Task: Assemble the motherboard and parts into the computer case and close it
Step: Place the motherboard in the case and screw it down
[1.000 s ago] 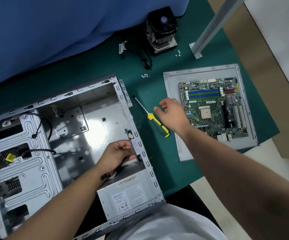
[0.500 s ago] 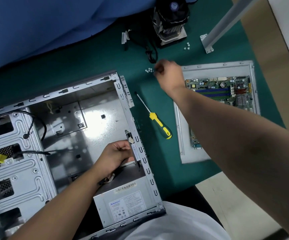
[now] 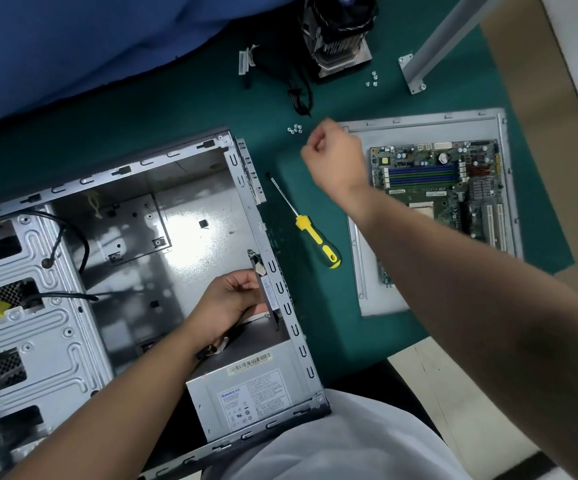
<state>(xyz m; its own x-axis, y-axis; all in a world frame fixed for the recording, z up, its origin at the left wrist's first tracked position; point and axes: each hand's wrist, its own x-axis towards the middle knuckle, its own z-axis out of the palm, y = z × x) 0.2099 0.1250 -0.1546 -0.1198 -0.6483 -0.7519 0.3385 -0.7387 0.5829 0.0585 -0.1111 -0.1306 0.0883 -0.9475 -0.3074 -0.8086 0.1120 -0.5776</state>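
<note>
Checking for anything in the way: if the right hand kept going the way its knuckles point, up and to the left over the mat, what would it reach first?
Probably the small cluster of screws, just beyond the right hand. Height above the green mat is unclear.

One case (image 3: 163, 216); one motherboard (image 3: 453, 188); one screwdriver (image 3: 310, 230) — perhaps nine loose screws (image 3: 294, 129).
</note>
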